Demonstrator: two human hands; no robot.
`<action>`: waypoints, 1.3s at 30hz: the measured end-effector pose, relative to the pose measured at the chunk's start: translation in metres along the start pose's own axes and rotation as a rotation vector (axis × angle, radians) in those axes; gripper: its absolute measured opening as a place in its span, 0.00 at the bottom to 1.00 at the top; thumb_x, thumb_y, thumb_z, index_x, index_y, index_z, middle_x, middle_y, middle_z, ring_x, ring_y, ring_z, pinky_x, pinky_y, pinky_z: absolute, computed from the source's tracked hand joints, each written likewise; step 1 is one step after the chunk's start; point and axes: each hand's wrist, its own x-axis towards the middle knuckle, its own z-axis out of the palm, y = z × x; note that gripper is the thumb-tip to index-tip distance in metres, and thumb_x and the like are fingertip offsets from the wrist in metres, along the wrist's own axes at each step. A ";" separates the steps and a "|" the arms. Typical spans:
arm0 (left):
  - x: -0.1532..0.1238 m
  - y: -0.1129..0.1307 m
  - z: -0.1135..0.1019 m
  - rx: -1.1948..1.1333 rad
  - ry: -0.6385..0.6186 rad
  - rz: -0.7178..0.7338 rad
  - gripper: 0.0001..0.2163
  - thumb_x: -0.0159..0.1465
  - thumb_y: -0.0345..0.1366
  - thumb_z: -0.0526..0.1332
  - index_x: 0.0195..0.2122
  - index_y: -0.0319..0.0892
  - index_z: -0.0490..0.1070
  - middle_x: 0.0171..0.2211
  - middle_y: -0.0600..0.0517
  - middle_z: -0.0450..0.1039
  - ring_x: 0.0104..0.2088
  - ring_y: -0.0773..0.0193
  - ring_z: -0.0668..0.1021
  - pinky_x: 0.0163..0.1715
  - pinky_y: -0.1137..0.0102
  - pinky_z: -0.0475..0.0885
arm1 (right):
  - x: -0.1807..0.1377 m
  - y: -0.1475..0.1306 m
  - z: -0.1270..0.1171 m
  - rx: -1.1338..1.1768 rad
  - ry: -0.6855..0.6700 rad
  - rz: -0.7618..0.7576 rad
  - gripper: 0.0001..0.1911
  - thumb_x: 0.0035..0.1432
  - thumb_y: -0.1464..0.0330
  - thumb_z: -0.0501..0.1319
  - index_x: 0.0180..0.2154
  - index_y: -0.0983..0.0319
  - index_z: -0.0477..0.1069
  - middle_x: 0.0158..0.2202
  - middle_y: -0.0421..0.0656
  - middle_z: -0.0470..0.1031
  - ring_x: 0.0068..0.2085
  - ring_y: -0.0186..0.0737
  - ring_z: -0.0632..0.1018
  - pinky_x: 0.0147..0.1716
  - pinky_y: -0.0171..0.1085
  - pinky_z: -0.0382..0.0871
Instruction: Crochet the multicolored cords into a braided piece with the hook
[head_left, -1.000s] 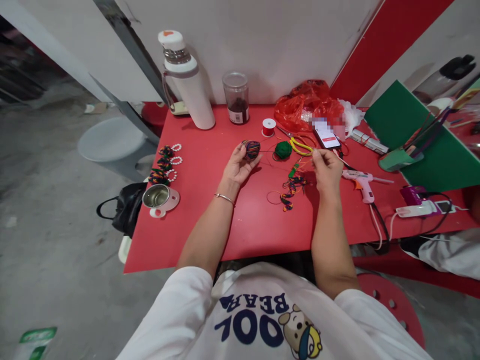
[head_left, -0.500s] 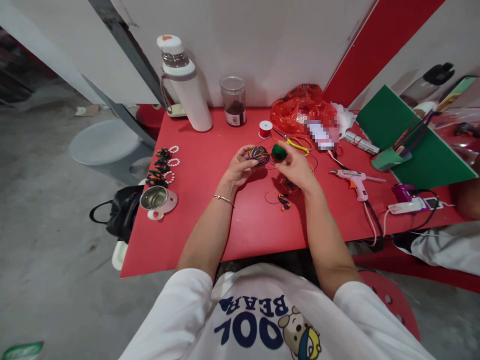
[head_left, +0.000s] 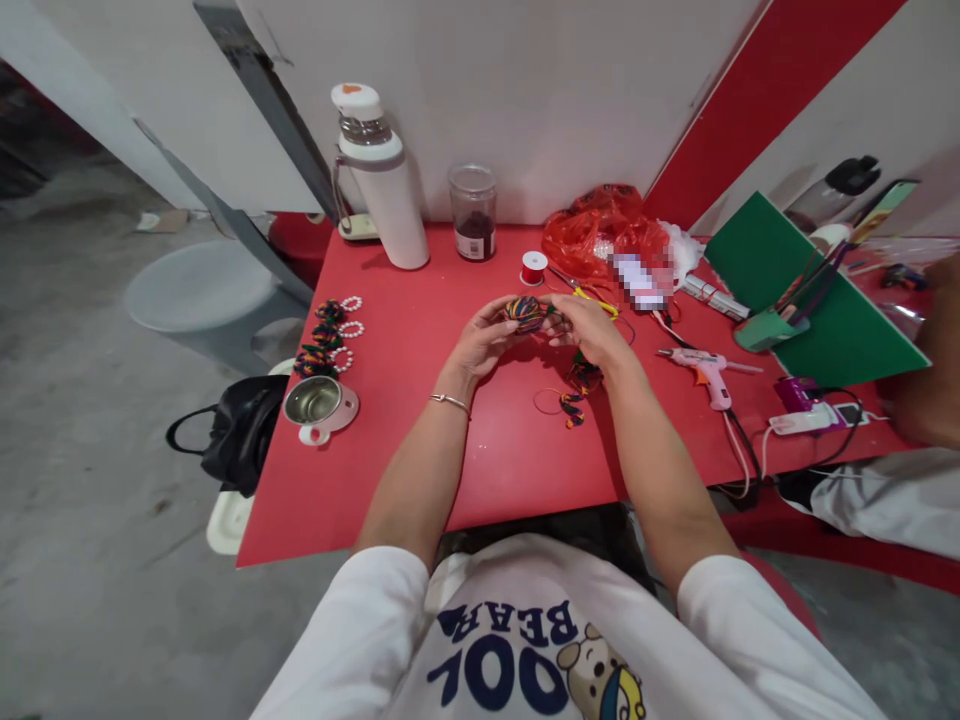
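Note:
My left hand (head_left: 484, 338) is wrapped round a wound ball of multicoloured yarn (head_left: 523, 313), held just above the red table (head_left: 420, 440). Close against its right side, my right hand (head_left: 589, 328) has its fingers curled, and a bit of a dark green fuzzy ball (head_left: 551, 311) shows between them; the rest of it is hidden. On the table below my right hand lies a curly multicoloured yarn piece (head_left: 573, 408) with a thin loop beside it. More dark green and coloured yarn is partly covered by my right forearm.
A white bottle (head_left: 386, 200), clear jar (head_left: 473, 225) and red ribbon spool (head_left: 534, 267) stand at the back. Yarn pieces with bead loops (head_left: 327, 335) and a metal-lined mug (head_left: 321, 405) are left. To the right are yellow-handled pliers (head_left: 600, 303), a pink glue gun (head_left: 705, 370) and a person's arm.
My right hand has come in against the yarn ball, and its fingers now cover most of the green ball. My left hand keeps hold of the yarn. The view has shifted slightly.

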 end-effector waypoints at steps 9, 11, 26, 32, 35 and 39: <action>0.004 -0.004 -0.003 -0.029 0.093 -0.048 0.18 0.52 0.35 0.76 0.44 0.42 0.81 0.43 0.48 0.83 0.42 0.59 0.83 0.46 0.64 0.80 | 0.009 0.017 -0.001 -0.164 -0.022 -0.119 0.16 0.59 0.60 0.68 0.47 0.58 0.83 0.39 0.43 0.83 0.36 0.37 0.80 0.34 0.35 0.77; 0.005 -0.004 -0.005 -0.004 0.121 -0.059 0.16 0.50 0.34 0.76 0.40 0.41 0.79 0.39 0.49 0.83 0.39 0.61 0.83 0.44 0.64 0.80 | 0.012 0.021 -0.002 -0.185 -0.024 -0.161 0.17 0.58 0.60 0.67 0.47 0.57 0.84 0.40 0.43 0.84 0.37 0.37 0.80 0.36 0.37 0.77; 0.010 -0.001 -0.010 0.046 0.260 0.031 0.15 0.43 0.23 0.68 0.33 0.42 0.73 0.31 0.56 0.75 0.31 0.68 0.78 0.31 0.73 0.74 | 0.011 0.006 -0.039 -0.155 0.361 -0.418 0.17 0.57 0.56 0.71 0.41 0.61 0.85 0.34 0.43 0.85 0.33 0.38 0.82 0.36 0.38 0.79; 0.011 0.000 -0.009 0.030 0.231 0.035 0.15 0.43 0.23 0.69 0.33 0.42 0.73 0.30 0.55 0.75 0.31 0.68 0.78 0.31 0.72 0.74 | -0.022 0.002 -0.111 -0.299 0.610 -0.470 0.14 0.57 0.60 0.70 0.40 0.62 0.85 0.30 0.41 0.82 0.29 0.36 0.80 0.36 0.39 0.78; 0.010 0.000 -0.008 0.031 0.241 0.034 0.15 0.44 0.23 0.68 0.32 0.42 0.74 0.30 0.55 0.75 0.31 0.67 0.78 0.31 0.72 0.74 | -0.030 0.013 -0.130 -0.379 0.719 -0.464 0.13 0.59 0.62 0.67 0.41 0.63 0.84 0.29 0.41 0.81 0.30 0.38 0.80 0.37 0.40 0.77; 0.007 0.006 -0.011 0.043 0.275 0.048 0.13 0.44 0.22 0.67 0.31 0.42 0.73 0.30 0.55 0.75 0.29 0.69 0.76 0.28 0.74 0.72 | -0.035 0.016 -0.137 -0.599 0.910 -0.413 0.12 0.61 0.67 0.63 0.41 0.63 0.84 0.36 0.45 0.85 0.40 0.47 0.84 0.50 0.48 0.78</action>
